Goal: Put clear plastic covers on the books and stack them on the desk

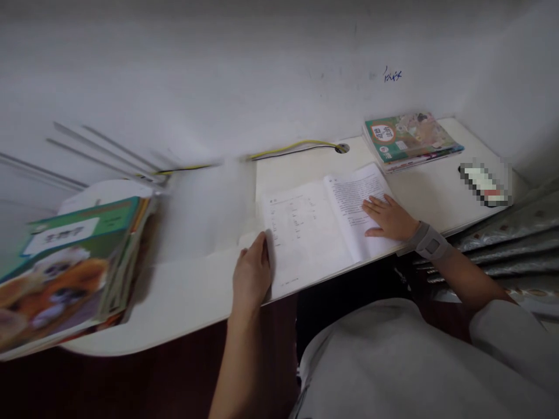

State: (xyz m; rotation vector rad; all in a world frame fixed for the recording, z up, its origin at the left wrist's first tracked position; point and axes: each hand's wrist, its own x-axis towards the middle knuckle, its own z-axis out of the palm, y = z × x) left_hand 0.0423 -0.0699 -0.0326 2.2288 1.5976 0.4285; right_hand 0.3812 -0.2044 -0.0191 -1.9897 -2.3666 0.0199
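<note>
An open book point(314, 227) with printed white pages lies on the white desk point(187, 291) in front of me. My left hand point(252, 273) grips the left edge of the book's left page, fingers curled round it. My right hand point(390, 217) lies flat on the right page, fingers stretched out and pressing it down. A grey band sits on my right wrist.
A stack of colourful books point(70, 267) with an orange and green cover stands at the desk's left end. A smaller pile of books point(410, 139) lies at the back right. A yellow cable point(292, 146) runs along the wall to a desk hole. A blurred-out object point(484, 183) lies at the far right.
</note>
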